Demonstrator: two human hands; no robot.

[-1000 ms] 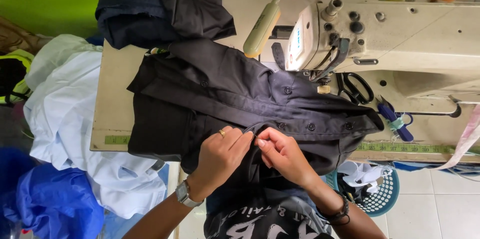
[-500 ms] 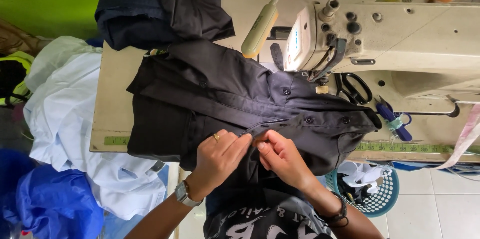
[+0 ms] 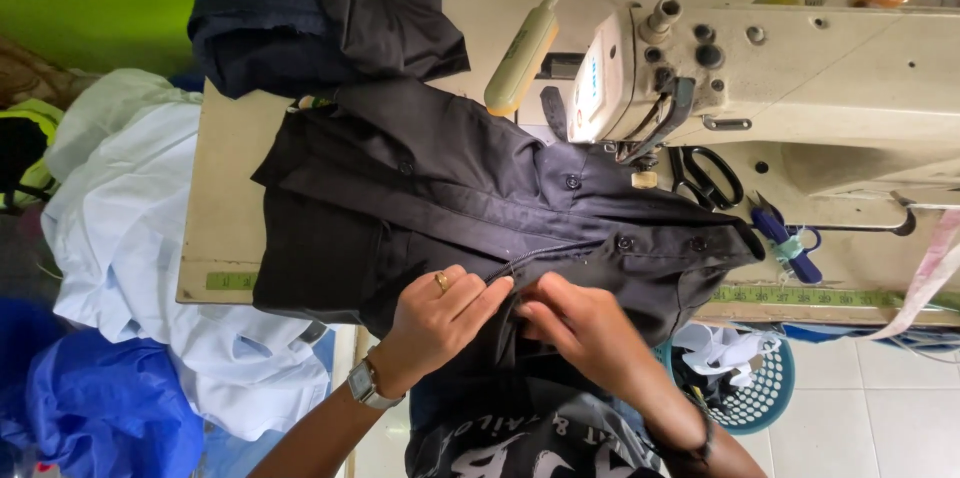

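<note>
Pinching the near edge of the black shirt (image 3: 480, 203), my left hand (image 3: 440, 323) has its fingertips pressed into the fabric, ring and wristwatch showing, while my right hand (image 3: 585, 323) grips the same edge just beside it, fingers curled under a fold. Both hands are closed on cloth, almost touching each other. The shirt lies spread over the counter (image 3: 225, 198), its buttoned placket running across toward the sewing machine (image 3: 800, 68), with the near part hanging off the counter edge toward my lap.

It looks like soft, light woven cloth, limp enough to slump and crease wherever nothing holds it. I judge the placket and hems to be the firmer parts, being doubled and stitched, so those are the best places to grip; the single layer would just bunch and slip. The buttons are small hard bumps to keep my fingers clear of.

Farther out, black scissors (image 3: 708, 176) lie on the machine bed just beyond the shirt, and a blue-handled tool (image 3: 780, 236) lies near them. A measuring tape (image 3: 800, 295) runs along the counter's front edge. More dark garments (image 3: 320, 8) are heaped at the far end of the counter. To my left a pile of white cloth (image 3: 130, 238) and blue fabric (image 3: 90, 408) sits on the floor; to my right a teal basket (image 3: 770, 393) holds white scraps.
</note>
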